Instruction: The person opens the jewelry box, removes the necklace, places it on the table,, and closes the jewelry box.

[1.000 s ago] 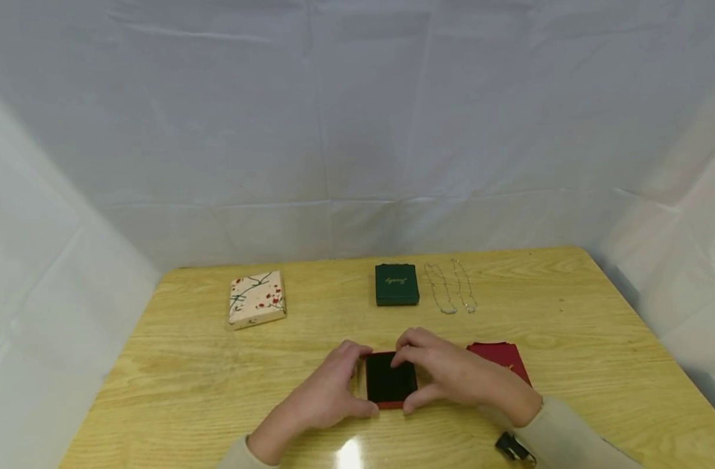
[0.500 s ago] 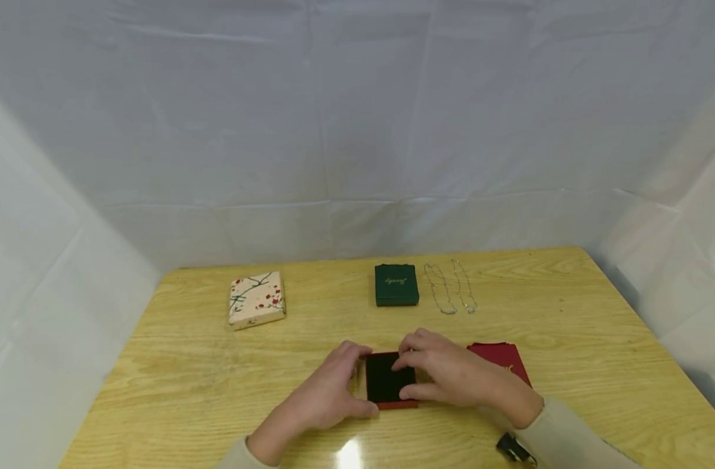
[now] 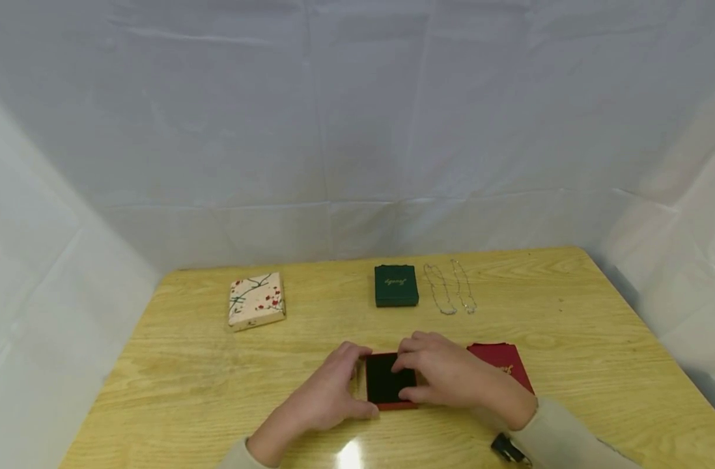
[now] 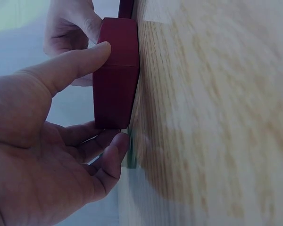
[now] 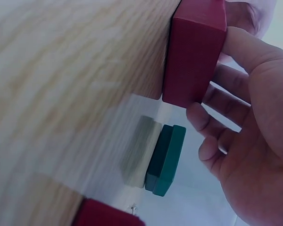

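A small red jewelry box bottom [image 3: 396,405] lies on the wooden table with a black pad [image 3: 382,379] inside. My left hand [image 3: 329,389] grips it from the left, thumb at the near side and fingers at the far side. In the left wrist view that thumb rests on the red box wall [image 4: 115,94]. From the right, my right hand [image 3: 442,371] reaches over the rim, its bent fingers and thumb at the pad. I cannot tell whether they pinch it. A red lid [image 3: 501,355] with gold lettering lies to the right, partly behind my right wrist.
At the back stand a green jewelry box [image 3: 396,285] and, farther left, a cream floral box [image 3: 256,301]. Two thin chain necklaces, the left one [image 3: 441,290] and the right one [image 3: 464,286], lie beside the green box. A black clip [image 3: 506,447] shows by my right sleeve.
My right thumb has shifted from the near right corner of the red box inward onto the black pad. The left hand and the other things have stayed in place.
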